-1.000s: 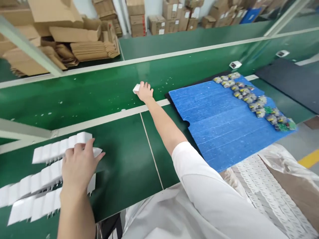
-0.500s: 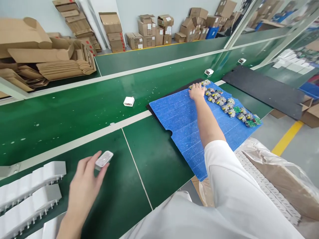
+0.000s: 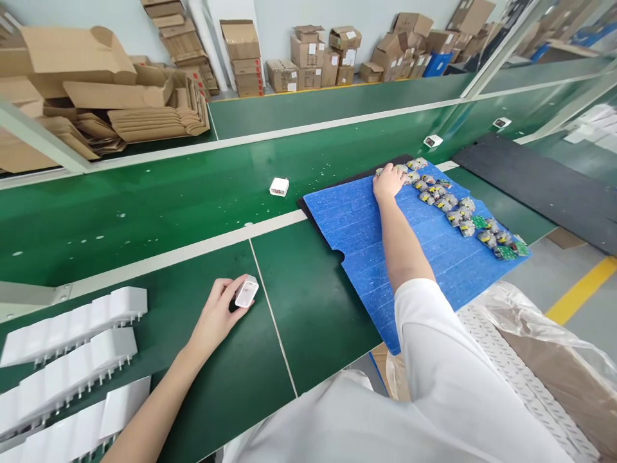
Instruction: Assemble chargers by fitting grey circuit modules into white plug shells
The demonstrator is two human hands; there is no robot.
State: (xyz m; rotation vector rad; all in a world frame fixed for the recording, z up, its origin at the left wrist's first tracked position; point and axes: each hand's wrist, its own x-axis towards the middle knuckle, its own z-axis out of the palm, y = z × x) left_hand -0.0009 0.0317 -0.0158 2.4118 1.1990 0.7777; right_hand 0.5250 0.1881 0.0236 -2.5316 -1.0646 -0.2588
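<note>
Above the green bench, my left hand [image 3: 219, 308] is closed around a white plastic charger housing [image 3: 247, 291], its hollow open end facing up. My right hand [image 3: 388, 182] reaches to the far part of a blue sheet [image 3: 357, 231]. Its fingers are curled down onto a circuit board [image 3: 379, 172] at the left end of a cluster; the fingertips are partly hidden. Several more circuit boards [image 3: 446, 202] with grey and yellow parts lie in rows right of that hand. Rows of white charger housings with prongs [image 3: 123, 344] stand at the left.
A small white device [image 3: 279, 187] sits on the green strip behind the bench, with another [image 3: 432, 141] farther right. Flattened cardboard [image 3: 159, 122] is piled at the back left. A plastic-lined box [image 3: 544, 347] stands at the lower right, beside a dark board [image 3: 535, 186].
My left hand has moved right and slightly up with the charger housing, away from the white rows. The right hand stays at the boards, and the view has shifted.
</note>
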